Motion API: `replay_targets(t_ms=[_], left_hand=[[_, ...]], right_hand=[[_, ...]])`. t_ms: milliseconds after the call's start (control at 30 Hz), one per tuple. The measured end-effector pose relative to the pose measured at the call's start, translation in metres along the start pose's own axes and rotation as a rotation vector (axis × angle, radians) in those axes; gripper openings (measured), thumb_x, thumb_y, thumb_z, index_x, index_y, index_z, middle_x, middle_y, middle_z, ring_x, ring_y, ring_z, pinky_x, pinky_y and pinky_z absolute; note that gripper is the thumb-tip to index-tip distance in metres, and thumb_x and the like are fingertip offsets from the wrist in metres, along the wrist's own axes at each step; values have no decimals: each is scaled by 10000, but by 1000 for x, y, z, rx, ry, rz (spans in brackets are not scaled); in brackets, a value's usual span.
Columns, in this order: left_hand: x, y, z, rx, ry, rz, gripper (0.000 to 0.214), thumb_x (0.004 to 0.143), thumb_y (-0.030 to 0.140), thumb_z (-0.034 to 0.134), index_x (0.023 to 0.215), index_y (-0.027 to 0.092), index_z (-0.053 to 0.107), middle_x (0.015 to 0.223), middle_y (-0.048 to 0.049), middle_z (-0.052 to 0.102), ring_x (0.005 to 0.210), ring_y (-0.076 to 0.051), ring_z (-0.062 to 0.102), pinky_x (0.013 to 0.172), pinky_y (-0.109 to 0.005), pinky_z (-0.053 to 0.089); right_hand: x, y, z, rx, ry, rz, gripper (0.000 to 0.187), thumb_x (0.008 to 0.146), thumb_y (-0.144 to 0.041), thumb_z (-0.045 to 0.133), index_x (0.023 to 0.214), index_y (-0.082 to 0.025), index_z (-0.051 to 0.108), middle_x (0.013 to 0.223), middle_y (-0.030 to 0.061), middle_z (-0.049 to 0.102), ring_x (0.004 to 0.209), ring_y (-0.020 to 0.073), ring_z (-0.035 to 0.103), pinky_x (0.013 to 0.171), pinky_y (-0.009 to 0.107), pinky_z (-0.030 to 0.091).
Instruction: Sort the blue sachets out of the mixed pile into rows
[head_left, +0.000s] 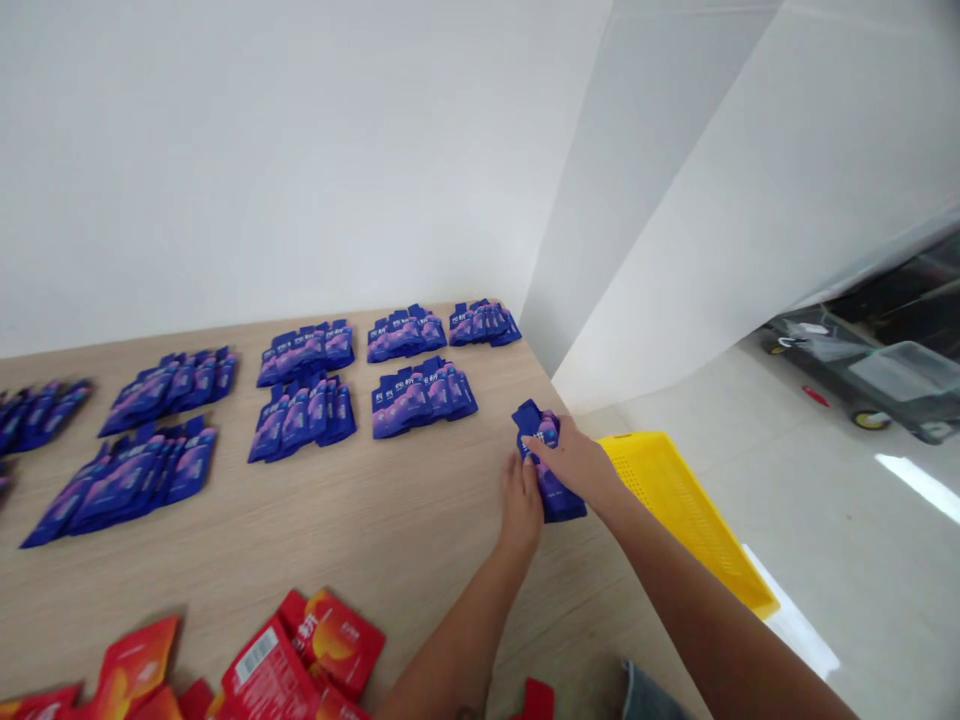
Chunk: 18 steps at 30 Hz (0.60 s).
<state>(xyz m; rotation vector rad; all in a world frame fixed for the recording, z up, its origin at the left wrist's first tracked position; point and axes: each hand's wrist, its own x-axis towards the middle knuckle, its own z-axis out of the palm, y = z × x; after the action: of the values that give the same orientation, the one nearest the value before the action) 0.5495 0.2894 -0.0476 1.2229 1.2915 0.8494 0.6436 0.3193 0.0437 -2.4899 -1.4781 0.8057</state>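
Wooden table (337, 520), blue packet stack (561, 500), white wall (300, 150)

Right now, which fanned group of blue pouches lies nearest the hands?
The rightmost front-row group, directly left of the blue pouch stack that the left hand and right hand grip; the rest sit farther left or behind.

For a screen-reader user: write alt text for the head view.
Left hand and right hand hold a stack of blue pouches at the right edge of a wooden table. Fanned sets of the same pouches lie in two rows beyond. Red pouches lie nearest the camera, and a yellow crate sits right of the table.
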Motion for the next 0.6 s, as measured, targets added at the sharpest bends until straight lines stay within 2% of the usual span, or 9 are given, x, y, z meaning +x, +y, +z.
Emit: replay_targets(t_ms=[100,167,267,333,433,500,533,600], left_hand=[[3,-14,2,235,40,114,466,958,327,235,1224,149,574,1329,-130,552,1377,-286,315,1140,-512,225],[4,-16,-1,382,90,181,426,957,326,274,1175,161,602,1325,-140,535,1365,-316,310,1115,-547,249],[6,-17,-8,519,184,215,348,943,320,357,1149,167,592,1268,-163,523,1260,-318,418,1042,-563,344],[5,-17,-13,511,191,241,333,949,309,351,1139,144,569,1152,-162,555,1142,-274,507,985,-516,421],[-5,-20,-23,404,65,326,344,968,282,276,1098,137,560,1068,-139,584,1023,-215,577,918,-421,496],[-18,-22,-29,368,-58,406,359,970,281,270,1178,135,524,1180,-157,572,1126,-220,557,968,-426,479],[-25,-24,-32,374,-122,451,386,964,308,314,1269,126,464,1286,-180,523,1226,-239,502,1016,-448,448],[-36,-27,-34,424,-232,530,655,909,401,470,1443,111,227,1480,-220,322,1385,-291,318,1079,-490,387]], right_hand=[[0,-11,4,-156,43,-55,562,832,-508,520,1244,-131,456,1070,197,664,991,344,646,827,421,457],[-2,-17,8,-239,81,-97,490,847,-453,531,1215,-137,463,1047,183,665,968,319,652,800,386,464],[-3,-23,16,-358,134,-133,433,857,-382,548,1201,-135,457,1044,176,648,935,295,655,754,344,469],[-3,-23,21,-406,159,-145,457,856,-361,559,1228,-127,435,1061,186,631,922,294,653,730,338,470],[-2,-22,24,-424,152,-152,484,852,-346,571,1251,-119,420,1081,195,612,918,298,651,714,340,474],[-2,-22,24,-416,134,-144,470,852,-339,572,1240,-115,432,1078,191,610,920,302,651,714,345,478],[-2,-22,24,-410,128,-144,463,852,-338,571,1235,-112,440,1076,190,611,926,305,651,718,349,480],[-3,-24,23,-397,127,-150,480,852,-340,573,1246,-99,442,1087,194,611,942,315,648,736,360,483]])
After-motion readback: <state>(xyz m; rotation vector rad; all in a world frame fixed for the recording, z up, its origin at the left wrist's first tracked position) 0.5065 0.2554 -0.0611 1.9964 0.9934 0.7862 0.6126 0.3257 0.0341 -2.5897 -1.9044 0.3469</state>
